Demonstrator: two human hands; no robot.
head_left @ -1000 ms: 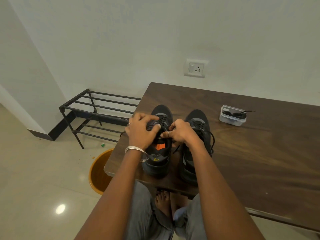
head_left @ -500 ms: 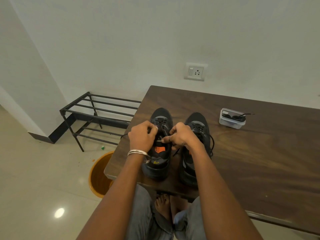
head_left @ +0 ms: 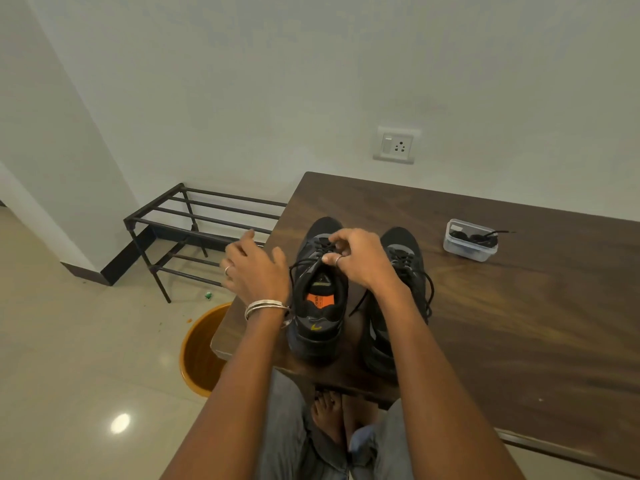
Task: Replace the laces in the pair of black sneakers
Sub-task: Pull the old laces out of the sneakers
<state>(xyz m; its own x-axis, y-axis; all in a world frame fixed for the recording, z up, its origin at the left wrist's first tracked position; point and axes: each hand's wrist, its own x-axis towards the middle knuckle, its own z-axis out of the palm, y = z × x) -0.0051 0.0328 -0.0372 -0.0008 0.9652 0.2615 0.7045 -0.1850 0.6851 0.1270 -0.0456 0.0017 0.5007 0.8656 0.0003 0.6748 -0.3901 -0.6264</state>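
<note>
Right hand [head_left: 360, 259]: over the lacing of the left shoe [head_left: 317, 296], fingers curled, pinching the black lace [head_left: 306, 261] near the top eyelets.
Left hand [head_left: 254, 271]: off the shoe, just beside it to the left, above the table edge; fingers spread and loose, holding nothing; ring on one finger, bangles [head_left: 265, 306] at the wrist.
Hands: apart, one on the lace, one free.
Left shoe: black, upright on the table [head_left: 519, 323], toe toward the wall, heel at the near edge; orange insole label shows; lace loops slack across the tongue.
Right shoe [head_left: 401, 271]: black, close beside the first, same heading, partly behind the right forearm; lace hangs loose down its outer side.
Box [head_left: 470, 240]: small clear plastic, far right of the shoes, well apart; dark laces inside, one end poking out over the rim.
Floor, left of table: black rack [head_left: 194, 230] against the wall; orange tub [head_left: 201, 351] partly under the table corner.
Wall: socket [head_left: 395, 145] above the table.
</note>
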